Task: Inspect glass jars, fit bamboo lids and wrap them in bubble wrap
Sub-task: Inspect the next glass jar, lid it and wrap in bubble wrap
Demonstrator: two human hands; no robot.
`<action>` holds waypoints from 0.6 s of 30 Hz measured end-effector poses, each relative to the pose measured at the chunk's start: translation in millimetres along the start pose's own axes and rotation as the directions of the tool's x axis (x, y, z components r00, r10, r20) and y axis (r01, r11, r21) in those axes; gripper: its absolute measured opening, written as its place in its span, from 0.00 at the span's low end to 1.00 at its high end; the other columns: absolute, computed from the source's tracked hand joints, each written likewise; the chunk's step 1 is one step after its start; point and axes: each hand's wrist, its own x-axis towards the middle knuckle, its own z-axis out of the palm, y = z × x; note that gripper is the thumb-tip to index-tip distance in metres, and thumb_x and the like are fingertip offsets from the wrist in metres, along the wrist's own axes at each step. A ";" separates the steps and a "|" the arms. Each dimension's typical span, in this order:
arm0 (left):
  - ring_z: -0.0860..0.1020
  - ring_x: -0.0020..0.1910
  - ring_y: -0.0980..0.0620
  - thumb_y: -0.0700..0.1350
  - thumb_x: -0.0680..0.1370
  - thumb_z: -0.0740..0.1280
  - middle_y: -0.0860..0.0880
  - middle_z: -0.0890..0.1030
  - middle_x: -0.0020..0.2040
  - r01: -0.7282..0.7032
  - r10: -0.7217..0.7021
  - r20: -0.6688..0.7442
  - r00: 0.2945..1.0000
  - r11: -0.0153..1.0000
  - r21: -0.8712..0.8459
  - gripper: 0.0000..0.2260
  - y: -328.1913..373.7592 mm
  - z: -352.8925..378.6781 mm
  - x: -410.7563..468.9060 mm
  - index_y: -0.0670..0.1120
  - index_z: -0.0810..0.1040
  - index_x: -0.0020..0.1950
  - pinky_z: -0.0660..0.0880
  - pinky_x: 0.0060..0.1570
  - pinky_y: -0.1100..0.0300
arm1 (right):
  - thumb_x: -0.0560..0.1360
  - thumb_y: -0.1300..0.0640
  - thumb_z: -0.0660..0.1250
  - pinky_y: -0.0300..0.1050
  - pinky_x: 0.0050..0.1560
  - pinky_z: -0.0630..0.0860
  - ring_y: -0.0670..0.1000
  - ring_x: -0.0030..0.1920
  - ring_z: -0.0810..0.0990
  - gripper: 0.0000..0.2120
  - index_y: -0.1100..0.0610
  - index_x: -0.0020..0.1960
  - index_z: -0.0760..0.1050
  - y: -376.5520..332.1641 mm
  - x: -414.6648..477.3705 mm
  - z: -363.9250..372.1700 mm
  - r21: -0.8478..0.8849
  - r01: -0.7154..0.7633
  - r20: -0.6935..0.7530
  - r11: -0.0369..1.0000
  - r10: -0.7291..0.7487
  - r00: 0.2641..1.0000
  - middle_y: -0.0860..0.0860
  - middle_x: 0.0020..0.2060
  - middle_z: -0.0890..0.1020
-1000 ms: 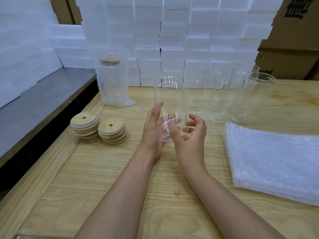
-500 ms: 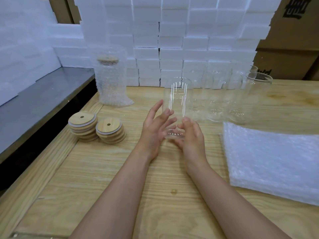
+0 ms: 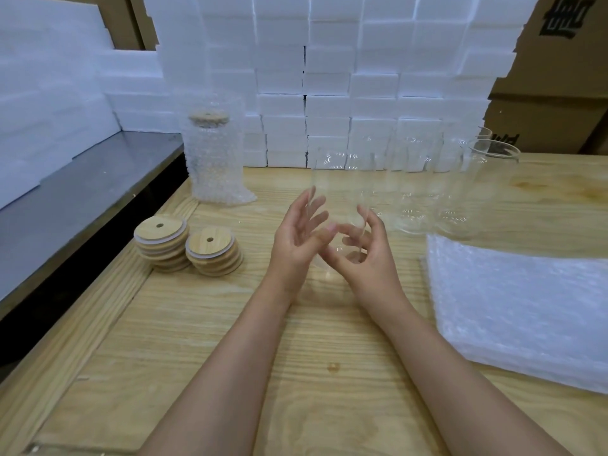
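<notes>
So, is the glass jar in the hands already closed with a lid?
Open, no lid: the jar has a bare top rim, and the lids lie stacked on the table.

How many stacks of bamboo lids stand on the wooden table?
2. The left stack and the right stack lie side by side, left of the left hand. A single lid tops the wrapped jar behind.

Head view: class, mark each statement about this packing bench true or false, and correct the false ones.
1. The left hand and right hand touch a glass jar with no lid. True.
2. The bamboo lids form three stacks. False: two stacks, side by side.
3. The wrapped jar already carries a lid. True.
4. The bubble wrap sheets lie left of the hands. False: they lie to the right.
</notes>
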 end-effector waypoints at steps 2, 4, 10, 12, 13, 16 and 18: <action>0.72 0.68 0.55 0.53 0.64 0.75 0.50 0.70 0.71 -0.025 0.022 0.021 1.000 0.991 0.133 0.42 0.3 3.3 -3.3 0.54 0.60 0.75 0.69 0.66 0.58 | 0.65 0.56 0.79 0.45 0.60 0.75 0.50 0.60 0.75 0.40 0.39 0.68 0.59 2.9 1.3 1.1 -0.027 0.023 -0.003 0.999 -0.023 1.000 0.44 0.60 0.74; 0.70 0.69 0.58 0.56 0.62 0.75 0.52 0.69 0.71 -0.052 0.048 0.021 0.999 0.975 0.215 0.45 -1.3 5.4 -5.4 0.57 0.58 0.75 0.67 0.65 0.62 | 0.65 0.60 0.79 0.48 0.63 0.74 0.46 0.63 0.74 0.40 0.33 0.63 0.59 4.9 2.4 2.4 -0.047 0.047 -0.007 0.998 -0.047 0.999 0.43 0.61 0.73; 0.70 0.65 0.66 0.51 0.62 0.75 0.66 0.70 0.66 -0.197 0.195 0.039 0.980 0.922 0.334 0.39 -0.5 6.5 -5.4 0.56 0.59 0.68 0.73 0.53 0.71 | 0.65 0.58 0.79 0.23 0.46 0.70 0.28 0.53 0.73 0.42 0.43 0.67 0.55 5.2 3.5 3.8 -0.105 0.088 -0.010 0.990 -0.090 0.996 0.44 0.67 0.69; 0.71 0.56 0.75 0.52 0.62 0.73 0.75 0.70 0.58 -0.251 0.249 0.054 0.967 0.889 0.384 0.35 -0.4 7.4 -5.9 0.58 0.58 0.64 0.71 0.51 0.75 | 0.64 0.55 0.79 0.27 0.51 0.73 0.40 0.58 0.77 0.42 0.47 0.68 0.55 5.5 3.9 3.5 -0.150 0.109 -0.025 0.983 -0.114 0.993 0.40 0.65 0.68; 0.71 0.55 0.77 0.53 0.62 0.72 0.75 0.70 0.58 -0.266 0.267 0.055 0.962 0.873 0.410 0.34 -0.5 7.6 -5.8 0.60 0.57 0.63 0.69 0.49 0.77 | 0.63 0.52 0.78 0.32 0.55 0.74 0.46 0.61 0.76 0.43 0.48 0.68 0.54 5.1 3.8 3.5 -0.168 0.113 -0.024 0.979 -0.118 0.993 0.40 0.66 0.67; 0.71 0.57 0.74 0.51 0.62 0.73 0.70 0.65 0.65 -0.308 0.332 0.040 0.943 0.818 0.485 0.38 -2.9 7.1 -4.3 0.59 0.56 0.66 0.69 0.50 0.76 | 0.62 0.46 0.71 0.26 0.56 0.68 0.40 0.62 0.72 0.44 0.50 0.71 0.54 1.9 2.6 4.5 -0.212 0.136 0.008 0.968 -0.138 0.990 0.37 0.67 0.66; 0.67 0.62 0.74 0.42 0.64 0.75 0.71 0.63 0.65 -0.377 0.414 0.044 0.909 0.774 0.508 0.39 -10.1 4.7 -1.3 0.50 0.57 0.68 0.67 0.53 0.77 | 0.65 0.50 0.71 0.19 0.51 0.65 0.28 0.57 0.69 0.42 0.47 0.72 0.53 2.0 2.7 5.3 -0.210 0.195 0.036 0.958 -0.192 0.981 0.22 0.60 0.66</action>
